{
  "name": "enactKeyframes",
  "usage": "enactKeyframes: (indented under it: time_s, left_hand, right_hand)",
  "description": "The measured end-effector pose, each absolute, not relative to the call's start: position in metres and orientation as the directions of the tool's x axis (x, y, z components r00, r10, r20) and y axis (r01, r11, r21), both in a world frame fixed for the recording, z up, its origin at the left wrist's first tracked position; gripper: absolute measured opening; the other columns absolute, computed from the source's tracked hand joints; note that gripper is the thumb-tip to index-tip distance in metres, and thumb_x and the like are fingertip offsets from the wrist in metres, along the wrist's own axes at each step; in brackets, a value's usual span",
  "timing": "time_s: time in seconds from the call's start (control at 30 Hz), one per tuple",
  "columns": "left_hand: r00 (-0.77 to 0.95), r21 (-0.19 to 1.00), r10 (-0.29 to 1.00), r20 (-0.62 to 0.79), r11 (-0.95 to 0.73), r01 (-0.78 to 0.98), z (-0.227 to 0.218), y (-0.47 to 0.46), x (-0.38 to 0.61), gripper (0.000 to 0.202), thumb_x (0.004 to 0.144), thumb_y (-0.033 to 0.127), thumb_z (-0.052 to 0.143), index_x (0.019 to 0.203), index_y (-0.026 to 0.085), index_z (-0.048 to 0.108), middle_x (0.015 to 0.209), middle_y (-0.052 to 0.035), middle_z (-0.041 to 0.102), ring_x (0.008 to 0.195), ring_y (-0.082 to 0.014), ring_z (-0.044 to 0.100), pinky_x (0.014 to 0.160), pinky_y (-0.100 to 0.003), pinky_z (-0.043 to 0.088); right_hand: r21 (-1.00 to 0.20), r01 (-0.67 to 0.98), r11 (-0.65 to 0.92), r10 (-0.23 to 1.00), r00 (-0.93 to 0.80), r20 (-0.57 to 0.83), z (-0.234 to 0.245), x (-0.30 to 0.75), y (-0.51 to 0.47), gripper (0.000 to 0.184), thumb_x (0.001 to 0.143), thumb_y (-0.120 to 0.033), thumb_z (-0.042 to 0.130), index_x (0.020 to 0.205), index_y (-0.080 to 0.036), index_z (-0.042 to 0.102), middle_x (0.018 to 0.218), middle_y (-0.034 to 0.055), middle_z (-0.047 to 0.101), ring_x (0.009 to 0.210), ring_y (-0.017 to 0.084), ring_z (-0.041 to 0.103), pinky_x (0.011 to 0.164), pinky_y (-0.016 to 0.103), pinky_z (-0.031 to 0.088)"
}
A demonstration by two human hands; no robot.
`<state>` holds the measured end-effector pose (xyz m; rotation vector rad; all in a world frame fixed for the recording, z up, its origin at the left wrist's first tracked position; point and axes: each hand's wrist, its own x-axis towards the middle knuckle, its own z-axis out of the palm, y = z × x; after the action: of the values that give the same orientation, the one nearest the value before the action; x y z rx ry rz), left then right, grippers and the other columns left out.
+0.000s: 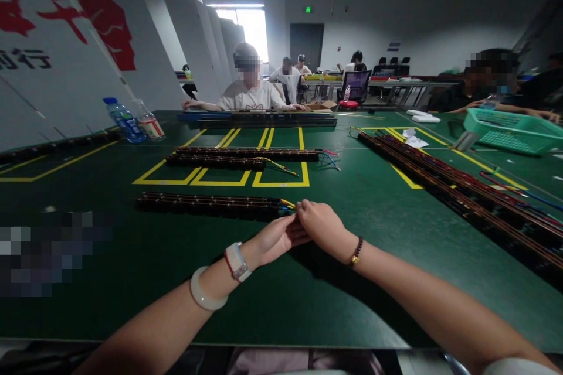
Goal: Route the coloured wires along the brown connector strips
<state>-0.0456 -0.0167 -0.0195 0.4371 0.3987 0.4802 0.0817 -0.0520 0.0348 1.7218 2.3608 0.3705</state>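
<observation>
My right hand is closed in a pinch at the end of thin coloured wires, mostly yellow and blue. These come out of the right end of a long black bar assembly with copper-coloured strips, lying across the green table. Against the right hand rests my left hand, palm turned inward and lower fingers stretched out beneath it. Its thumb and fingertips are partly hidden behind the right hand, so whether it touches the wires does not show.
Beyond lie two similar bars over yellow tape outlines. Long bars with wires run down the right side, near a green basket. Two bottles stand at the left. A person sits opposite, behind dark bars.
</observation>
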Motion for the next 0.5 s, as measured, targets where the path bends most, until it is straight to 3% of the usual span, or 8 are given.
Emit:
enactKeyframes:
  time_s: [0.13,0.23,0.37,0.5]
  left_hand:
    - [0.802,0.41,0.506,-0.318,0.836,-0.365,-0.019,-0.014,-0.044,0.023,0.091,0.022,0.037,0.092,0.008,0.055,0.088,-0.0101,0.062,0.085,-0.0133,0.061,0.09,-0.031,0.046]
    - [0.795,0.429,0.512,-0.324,0.829,-0.359,-0.018,-0.012,-0.045,0.026,0.093,0.027,0.039,0.093,0.008,0.056,0.09,-0.0113,0.062,0.088,-0.0136,0.061,0.091,-0.031,0.045]
    - [0.761,0.48,0.54,-0.359,0.806,-0.346,-0.019,-0.014,-0.044,0.02,0.093,0.023,0.041,0.091,0.009,0.055,0.092,-0.011,0.063,0.087,-0.0133,0.062,0.092,-0.033,0.045]
    - [0.773,0.528,0.546,-0.322,0.781,-0.332,-0.021,-0.015,-0.045,0.021,0.092,0.023,0.043,0.099,0.007,0.055,0.097,-0.014,0.063,0.087,-0.0159,0.063,0.092,-0.035,0.045]
  right_hand:
    - [0.376,0.867,0.328,0.937,-0.348,-0.014,0.026,0.077,-0.06,0.034,0.089,-0.009,0.038,0.118,-0.002,0.053,0.105,0.018,0.054,0.09,0.023,0.055,0.073,0.033,0.047]
    - [0.302,0.898,0.318,0.946,-0.323,-0.037,0.024,0.076,-0.062,0.039,0.089,-0.009,0.035,0.125,-0.001,0.049,0.107,0.0184,0.053,0.093,0.022,0.055,0.08,0.033,0.046]
    - [0.091,0.954,0.287,0.958,-0.283,-0.055,0.032,0.082,-0.056,0.031,0.09,-0.012,0.037,0.109,-0.006,0.06,0.097,0.015,0.057,0.085,0.019,0.054,0.075,0.028,0.045]
    - [-0.255,0.93,0.266,0.928,-0.319,-0.194,0.048,0.098,-0.042,0.026,0.088,-0.013,0.039,0.084,-0.01,0.064,0.078,0.008,0.062,0.074,0.014,0.055,0.065,0.021,0.04]
